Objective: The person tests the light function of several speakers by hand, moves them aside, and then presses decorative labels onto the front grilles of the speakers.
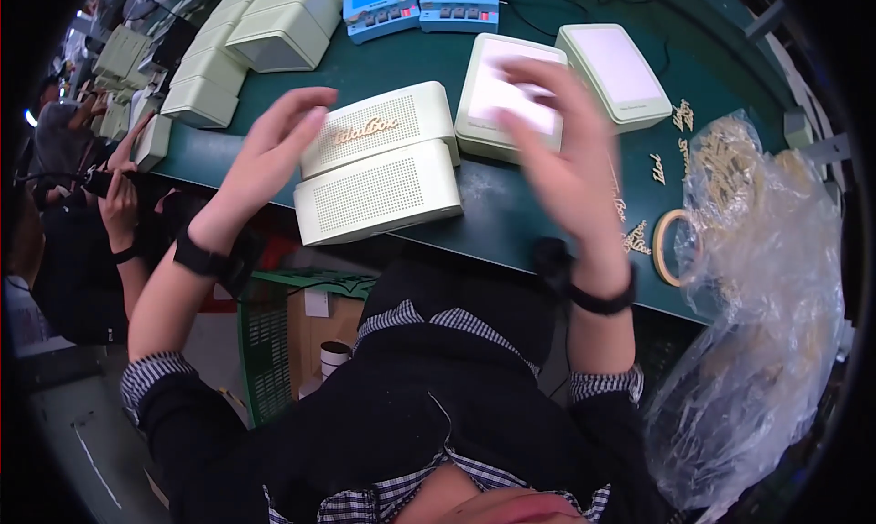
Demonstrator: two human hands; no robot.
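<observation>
Two cream boxes with perforated grille fronts, speaker-like, lie side by side near the bench's front edge. The farther grille box [401, 104] has a gold-coloured script nameplate [366, 130] on its grille; the nearer grille box [379, 195] has a plain grille. My left hand [265, 154] is at the farther box's left end, fingers curved and thumb apart; whether it touches the box I cannot tell. My right hand [570, 154], blurred by motion, is over a cream box with a pale panel [488, 86], its thumb and fingers spread with nothing seen between them.
A second pale-panelled box [620, 72] stands at the right. Beyond are blue devices with screens [379, 4] and rows of cream boxes [283, 36]. At the right lie loose gold script pieces [657, 168], a tape roll [671, 248] and a plastic bag [757, 323]. Co-workers sit left.
</observation>
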